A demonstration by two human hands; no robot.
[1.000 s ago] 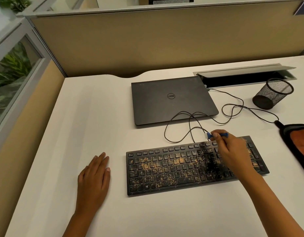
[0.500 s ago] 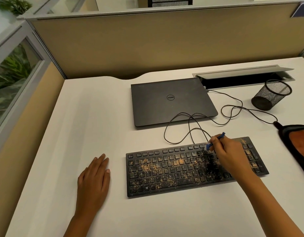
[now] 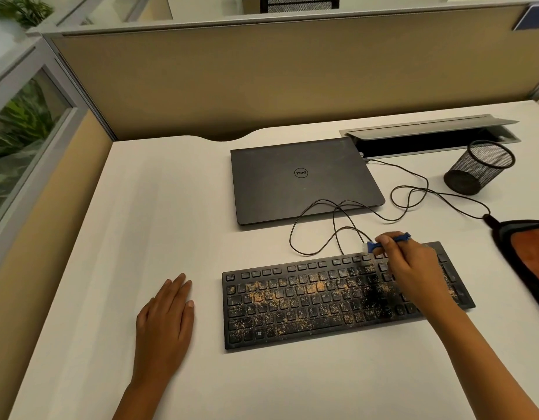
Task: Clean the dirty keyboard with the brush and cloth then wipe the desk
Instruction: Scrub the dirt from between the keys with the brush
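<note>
A black keyboard point(image 3: 307, 304) lies on the white desk point(image 3: 141, 222), its keys speckled with orange-brown crumbs. My right hand point(image 3: 410, 262) hovers over the keyboard's upper right part and grips a small blue brush point(image 3: 373, 245), whose pale bristle end touches the top row of keys. My left hand point(image 3: 165, 319) rests flat on the desk, just left of the keyboard, holding nothing. An orange cloth with a dark border point(image 3: 532, 262) lies at the desk's right edge, partly cut off by the frame.
A shut dark laptop point(image 3: 301, 180) sits behind the keyboard. A thin black cable point(image 3: 410, 195) loops between them. A black mesh pen cup point(image 3: 477, 168) lies tipped at the back right, beside an open cable tray point(image 3: 429, 137). Partition walls point(image 3: 262, 80) enclose the desk.
My right hand has shifted the brush slightly along the keyboard's top row, down and then back up and left. My left hand has stayed still.
</note>
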